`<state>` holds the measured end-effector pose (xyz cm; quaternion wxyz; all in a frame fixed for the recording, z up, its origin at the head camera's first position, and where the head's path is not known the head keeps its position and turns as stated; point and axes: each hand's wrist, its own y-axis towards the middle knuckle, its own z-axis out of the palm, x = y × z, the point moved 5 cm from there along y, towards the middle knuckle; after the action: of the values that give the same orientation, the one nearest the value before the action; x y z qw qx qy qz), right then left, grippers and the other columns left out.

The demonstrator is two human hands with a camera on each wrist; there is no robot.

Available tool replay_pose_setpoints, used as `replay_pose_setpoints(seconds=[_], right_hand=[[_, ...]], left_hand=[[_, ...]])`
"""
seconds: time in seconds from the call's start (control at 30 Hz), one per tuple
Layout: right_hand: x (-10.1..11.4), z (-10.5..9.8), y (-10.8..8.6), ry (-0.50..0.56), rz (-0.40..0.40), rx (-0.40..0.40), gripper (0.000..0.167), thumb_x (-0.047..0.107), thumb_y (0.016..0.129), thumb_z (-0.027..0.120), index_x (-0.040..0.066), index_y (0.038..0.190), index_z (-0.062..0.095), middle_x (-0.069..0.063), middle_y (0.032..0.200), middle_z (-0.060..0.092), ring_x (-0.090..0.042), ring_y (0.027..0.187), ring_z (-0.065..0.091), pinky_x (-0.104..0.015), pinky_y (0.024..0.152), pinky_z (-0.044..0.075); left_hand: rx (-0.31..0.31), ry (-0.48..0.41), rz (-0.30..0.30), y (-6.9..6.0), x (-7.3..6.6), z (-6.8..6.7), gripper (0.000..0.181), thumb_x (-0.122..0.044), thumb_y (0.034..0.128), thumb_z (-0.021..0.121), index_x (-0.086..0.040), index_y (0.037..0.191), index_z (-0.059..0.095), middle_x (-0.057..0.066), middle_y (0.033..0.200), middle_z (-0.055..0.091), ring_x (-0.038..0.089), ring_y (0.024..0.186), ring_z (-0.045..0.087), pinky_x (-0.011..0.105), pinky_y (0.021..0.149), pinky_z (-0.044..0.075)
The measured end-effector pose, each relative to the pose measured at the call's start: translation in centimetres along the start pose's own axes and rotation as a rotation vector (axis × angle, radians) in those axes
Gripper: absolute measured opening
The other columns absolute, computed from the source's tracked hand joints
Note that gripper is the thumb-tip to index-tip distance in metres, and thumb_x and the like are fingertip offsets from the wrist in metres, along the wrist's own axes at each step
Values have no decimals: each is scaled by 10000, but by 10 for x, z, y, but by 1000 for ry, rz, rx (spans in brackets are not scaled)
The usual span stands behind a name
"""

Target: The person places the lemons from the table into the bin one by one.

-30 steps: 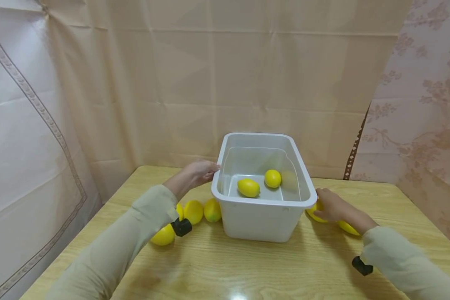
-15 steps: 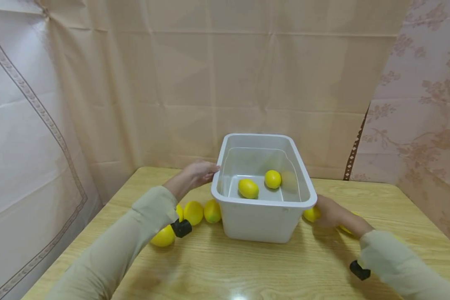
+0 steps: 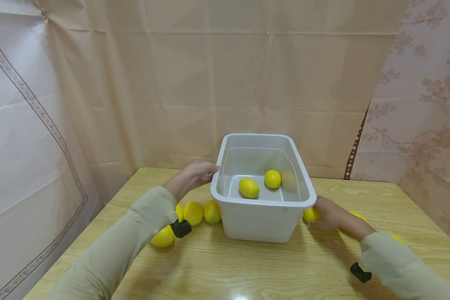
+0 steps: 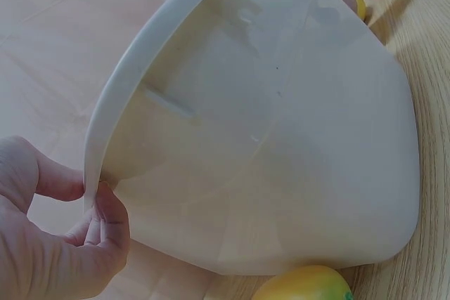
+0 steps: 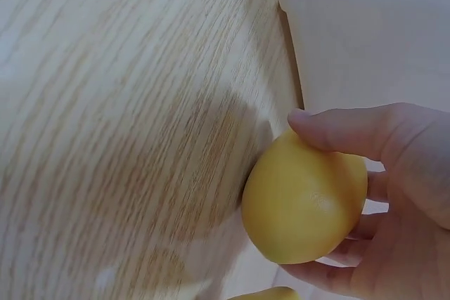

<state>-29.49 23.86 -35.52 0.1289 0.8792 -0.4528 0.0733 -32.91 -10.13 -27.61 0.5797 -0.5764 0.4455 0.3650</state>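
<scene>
Steadily, a person's left hand (image 3: 199,172) pinches the rim of a white plastic bin (image 3: 261,223) on its left side, thumb outermost and fingers bent beneath the lip. On the bin's opposite side, the right hand (image 3: 329,213) grips a yellow lemon (image 5: 304,200), thumb over one side and fingers curled round the other, just beside the bin's right wall. Whether that lemon touches the wood cannot be told. Two lemons (image 3: 249,188) lie apart on the bin's floor.

The bin's near right corner of rim sits just beside the right hand's knuckles, its wall standing between the gripped lemon and the interior. Behind the bin, the tabletop (image 3: 247,266) ends near a beige curtain (image 3: 240,75); in front of it and out to its right, wood grain runs on, with room around the right hand broken by two partly hidden lemons (image 3: 358,216) near the wrist and sleeve. To the bin's left, four more lemons (image 3: 193,213) crowd beneath the left forearm, the closest just beside the wall.
</scene>
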Motion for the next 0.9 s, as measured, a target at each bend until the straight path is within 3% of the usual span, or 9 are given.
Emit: replay_pose_setpoints(seconds=[0.4, 0.53, 0.73, 0.9], right_hand=[[-1, -5, -7, -26, 79, 54, 667, 149, 651, 851, -76, 1203, 552, -138, 960, 610, -236, 846, 537, -445, 777, 508], [-1, -4, -8, -30, 39, 41, 666, 131, 638, 857, -80, 1193, 557, -177, 993, 617, -265, 867, 561, -493, 803, 520], [-1, -4, -8, -51, -33, -1, 659, 112, 618, 864, -72, 1181, 575, -177, 1026, 633, -266, 892, 580, -518, 836, 526], [3, -3, -6, -65, -96, -11, 621, 101, 630, 851, -52, 1172, 587, -175, 1073, 642, -256, 914, 590, -516, 859, 527]], left_hand=[[0, 11, -8, -1, 0, 1, 385, -52, 969, 508, 92, 1324, 475, 91, 1082, 568, 105, 816, 566, 306, 1098, 434], [-2, 13, -8, -1, -1, 2, 381, -55, 970, 508, 90, 1322, 481, 87, 1073, 567, 95, 793, 565, 291, 1076, 453], [7, 22, 1, -1, -1, 4, 383, -57, 972, 504, 98, 1321, 480, 71, 1036, 572, 74, 759, 569, 208, 920, 521], [6, 4, 2, -1, 0, 1, 389, -49, 971, 499, 102, 1328, 469, 101, 1113, 570, 112, 860, 569, 278, 1053, 467]])
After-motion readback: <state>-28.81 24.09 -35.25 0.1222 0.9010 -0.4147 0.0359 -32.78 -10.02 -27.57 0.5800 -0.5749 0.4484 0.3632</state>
